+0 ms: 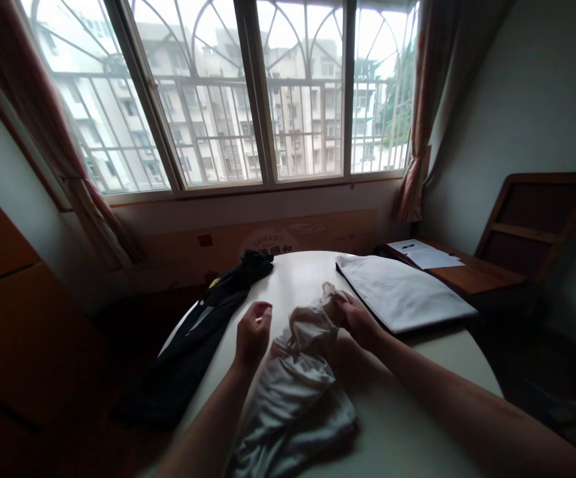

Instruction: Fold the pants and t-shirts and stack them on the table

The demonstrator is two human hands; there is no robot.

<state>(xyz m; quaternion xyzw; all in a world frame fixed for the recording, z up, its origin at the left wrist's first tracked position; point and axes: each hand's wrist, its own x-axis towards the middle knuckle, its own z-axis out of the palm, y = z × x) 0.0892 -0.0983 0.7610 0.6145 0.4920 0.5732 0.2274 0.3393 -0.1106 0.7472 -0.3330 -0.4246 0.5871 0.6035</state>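
Observation:
A crumpled light grey garment runs across the white round table towards me, its far end bunched up. My right hand pinches that gathered far end, lifting it a little. Just left of the cloth is my left hand, its fingers curled towards the thumb with nothing visible in them. It is apart from the bunched end. The garment's exact kind is hidden by its folds.
Dark clothing hangs over the table's left edge. A folded white cloth with a dark underside lies at the right. Beyond it, papers rest on a wooden surface beside a wooden chair. Barred windows face me.

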